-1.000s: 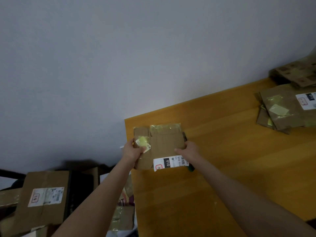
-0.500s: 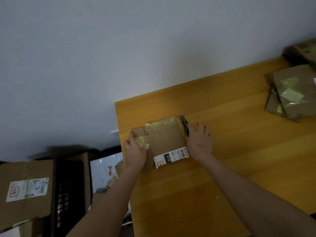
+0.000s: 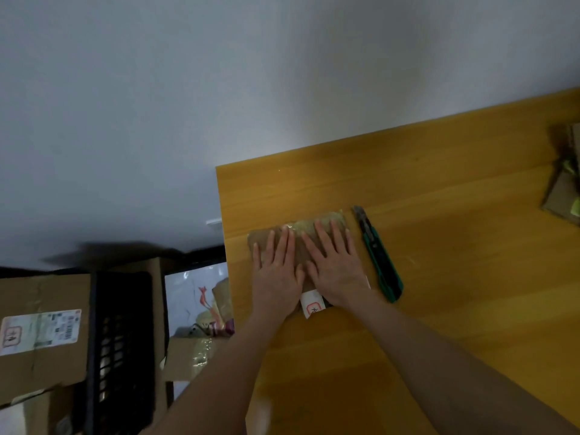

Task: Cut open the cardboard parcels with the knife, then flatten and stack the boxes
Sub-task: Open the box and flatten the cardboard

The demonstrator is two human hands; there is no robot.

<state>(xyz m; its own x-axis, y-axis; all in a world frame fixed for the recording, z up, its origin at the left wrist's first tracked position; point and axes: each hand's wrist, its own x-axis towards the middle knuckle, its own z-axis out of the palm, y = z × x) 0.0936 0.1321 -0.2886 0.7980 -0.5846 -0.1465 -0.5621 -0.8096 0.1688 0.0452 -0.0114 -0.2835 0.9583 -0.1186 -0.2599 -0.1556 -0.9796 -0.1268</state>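
A small flattened cardboard box (image 3: 317, 223) with clear tape and a white label lies near the left edge of the wooden table (image 3: 439, 189). My left hand (image 3: 277, 271) and my right hand (image 3: 334, 265) press flat on it side by side, fingers straight, and hide most of it. A green and black utility knife (image 3: 378, 255) lies on the table just right of my right hand, untouched.
Flattened cardboard pieces (image 3: 563, 189) lie at the table's far right edge. Beyond the table's left edge, a labelled cardboard parcel (image 3: 40, 334), a black crate (image 3: 120, 346) and more boxes (image 3: 191, 356) sit lower down. A pale wall stands behind.
The box went from held up in both hands to lying flat on the table. Both hands moved onto its top and now press it down. The knife came into full view.
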